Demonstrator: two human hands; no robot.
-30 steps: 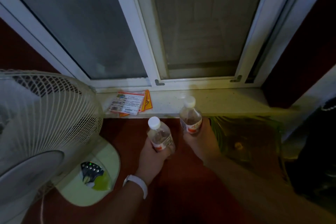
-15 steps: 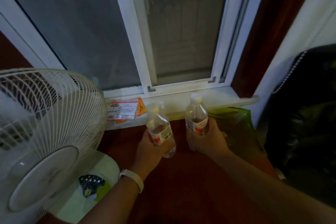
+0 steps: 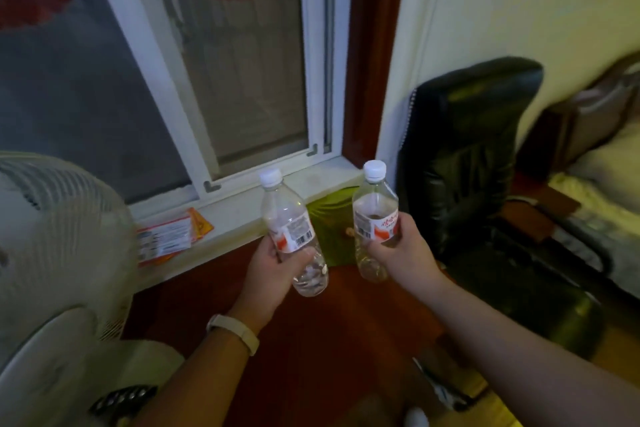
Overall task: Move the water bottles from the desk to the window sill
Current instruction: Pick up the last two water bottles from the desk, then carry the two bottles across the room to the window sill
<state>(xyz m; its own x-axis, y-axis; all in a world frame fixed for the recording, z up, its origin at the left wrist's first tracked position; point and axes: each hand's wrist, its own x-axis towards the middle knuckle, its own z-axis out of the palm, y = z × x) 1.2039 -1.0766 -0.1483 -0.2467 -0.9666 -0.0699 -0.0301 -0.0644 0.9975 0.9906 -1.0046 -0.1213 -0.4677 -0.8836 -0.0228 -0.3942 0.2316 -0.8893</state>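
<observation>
Left hand [image 3: 273, 267] curls fingers and thumb round the left bottle [image 3: 291, 218] at its label; right hand [image 3: 398, 250] wraps the right bottle [image 3: 374, 208] the same way. Both bottles clear, white-capped, near upright, held in the air in front of the window sill [image 3: 318, 180], neither touching it; 2 bottles apart from each other. Orange leaflets [image 3: 166, 236] lie on the sill's left part; white fan [image 3: 59, 218] at left, black chair [image 3: 478, 166] at right.

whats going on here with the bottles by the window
A person holds a capped water bottle in each hand: the left hand grips the left bottle, the right hand grips the right bottle. Both are in the air just in front of the window sill, neither set down on it yet. Printed leaflets lie on the sill near a fan.
</observation>
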